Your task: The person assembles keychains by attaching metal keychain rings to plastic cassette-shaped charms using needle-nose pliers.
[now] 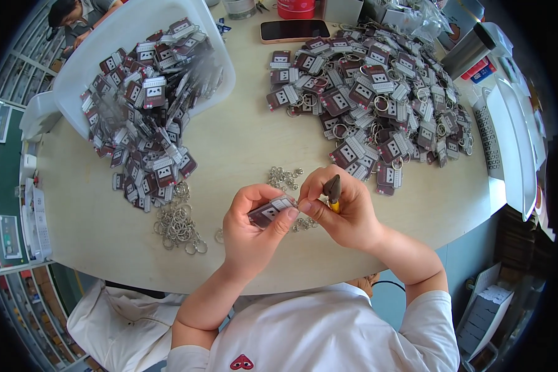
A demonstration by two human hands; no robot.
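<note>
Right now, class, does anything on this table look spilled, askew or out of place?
The white tub appears tipped, with flat charms spilling onto the table rather than staying inside; that may be deliberate. One ring lies apart from the ring pile.

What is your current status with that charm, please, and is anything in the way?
Left hand pinching the charm. Right hand holding yellow-handled pliers, fingertips at the charm's end. Small metal pieces nearby; nothing visibly blocking.

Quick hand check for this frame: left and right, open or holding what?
Left hand: closed, holding a brown-and-clear charm.
Right hand: closed, holding a yellow-handled tool; anything else between its fingertips can't be told.
</note>
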